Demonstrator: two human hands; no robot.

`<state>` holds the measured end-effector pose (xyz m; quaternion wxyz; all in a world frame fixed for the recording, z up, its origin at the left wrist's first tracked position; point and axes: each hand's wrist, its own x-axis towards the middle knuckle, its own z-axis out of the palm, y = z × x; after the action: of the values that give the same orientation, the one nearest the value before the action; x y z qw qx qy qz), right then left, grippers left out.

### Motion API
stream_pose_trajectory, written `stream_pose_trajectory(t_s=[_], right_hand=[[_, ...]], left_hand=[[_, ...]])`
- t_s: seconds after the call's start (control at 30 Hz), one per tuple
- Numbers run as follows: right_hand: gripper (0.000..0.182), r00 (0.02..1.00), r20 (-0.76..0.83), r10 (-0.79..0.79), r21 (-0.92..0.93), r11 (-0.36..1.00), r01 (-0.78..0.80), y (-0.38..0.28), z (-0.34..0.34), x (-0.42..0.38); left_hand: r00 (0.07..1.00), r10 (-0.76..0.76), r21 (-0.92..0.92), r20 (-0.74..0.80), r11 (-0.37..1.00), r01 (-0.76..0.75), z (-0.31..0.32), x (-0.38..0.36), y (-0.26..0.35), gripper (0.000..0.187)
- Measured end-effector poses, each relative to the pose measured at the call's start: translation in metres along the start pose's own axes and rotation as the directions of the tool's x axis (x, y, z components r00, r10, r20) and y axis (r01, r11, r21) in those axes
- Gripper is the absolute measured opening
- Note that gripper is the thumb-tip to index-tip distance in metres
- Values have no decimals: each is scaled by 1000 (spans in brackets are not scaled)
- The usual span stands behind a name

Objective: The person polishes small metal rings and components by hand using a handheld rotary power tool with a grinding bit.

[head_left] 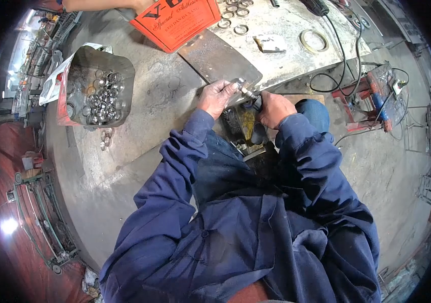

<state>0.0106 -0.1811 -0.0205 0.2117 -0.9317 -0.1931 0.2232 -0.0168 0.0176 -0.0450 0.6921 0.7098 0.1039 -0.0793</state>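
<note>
My left hand [216,98] is closed, with a small metal ring [240,81] pinched between thumb and fingertips. In my right hand [277,109] is a slim die grinder [249,94], its dark body wrapped by the fingers and its metal nose pointing at the ring. The two hands are close together above my lap, just off the table's front edge. The grinder's tip overlaps the ring in this view. To the left, a cut-open metal can [127,76] holds many shiny rings [105,101].
A red adhesive can [177,22] stands ahead, with a forearm [104,4] behind it. More rings [233,15], a large ring [314,40] and a small block [270,44] lie on the worktable [296,63]. A corded tool [316,6] trails its cable. A red-blue metal stand [377,98] is right.
</note>
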Motion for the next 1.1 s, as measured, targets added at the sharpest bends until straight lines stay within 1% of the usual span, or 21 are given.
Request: stream_pose_trajectory(t_s=[0.07,0.1,0.17,0.2,0.27,0.3,0.37,0.5,0.57,0.6,0.67,0.7,0.77,0.8,0.87,0.9,0.97,1.0,1.07,1.1], right_hand=[[29,997,-16,-70,-19,997,70,1,4,-2],[29,997,-18,-71,-19,997,70,0,1,-2],[30,1000,-14,-9,21,1000,9,-2,-8,-2],[30,1000,-12,-7,20,1000,7,-1,-5,-3],[30,997,10,-78,-22,997,78,2,2,-3],[30,997,12,-80,-22,997,80,2,3,-2],[31,1000,3,-13,-2,1000,13,3,2,0],[29,1000,-6,-11,-4,1000,11,2,0,-5],[30,994,-71,-88,31,995,90,3,7,-9],[30,993,-72,-89,30,995,92,3,4,-8],[26,997,-52,-63,-31,998,61,4,-3,-7],[26,997,-51,-61,-29,998,60,4,-2,-8],[26,997,-66,-31,-27,999,30,4,0,-10],[26,998,-62,-31,-26,999,29,6,3,-10],[25,988,-77,-131,-4,991,131,12,9,-7],[25,988,-79,-133,-5,991,133,9,4,-6],[25,1000,-29,10,-35,999,-11,2,-6,-7],[25,1000,-27,12,-34,999,-13,3,-5,-8],[27,997,-41,-66,-31,997,65,5,0,-10],[27,997,-41,-65,-30,997,64,6,4,-10]], left_hand=[[1000,16,-26,11,1000,-15,-1,0,-1,27],[1000,18,-25,12,1000,-17,-2,1,0,27],[1000,-4,2,22,1000,4,-1,0,1,26],[1000,-6,1,23,1000,6,0,1,0,26],[1000,3,-44,30,999,-1,-1,1,-4,25],[1000,1,-44,28,999,0,-1,0,-3,25],[999,23,-15,25,1000,-23,2,-2,2,25],[998,51,-27,21,998,-50,4,-4,1,25],[999,42,-39,11,998,-42,3,-4,0,25],[999,44,-39,10,998,-43,2,-4,1,25],[1000,0,-20,8,1000,0,3,-4,2,24],[1000,-2,-20,9,1000,2,3,-5,2,24],[999,39,8,-2,999,-39,4,-4,2,26],[999,35,8,-3,999,-35,4,-5,1,26],[999,38,1,-3,999,-38,3,-4,0,27],[999,41,2,-5,999,-41,2,-3,-1,27],[998,69,18,-14,997,-69,3,-1,-4,29],[998,67,17,-13,998,-67,4,-1,-4,29],[996,91,59,-27,994,-89,4,-3,-2,30],[996,90,59,-26,994,-88,4,-3,-3,30]])
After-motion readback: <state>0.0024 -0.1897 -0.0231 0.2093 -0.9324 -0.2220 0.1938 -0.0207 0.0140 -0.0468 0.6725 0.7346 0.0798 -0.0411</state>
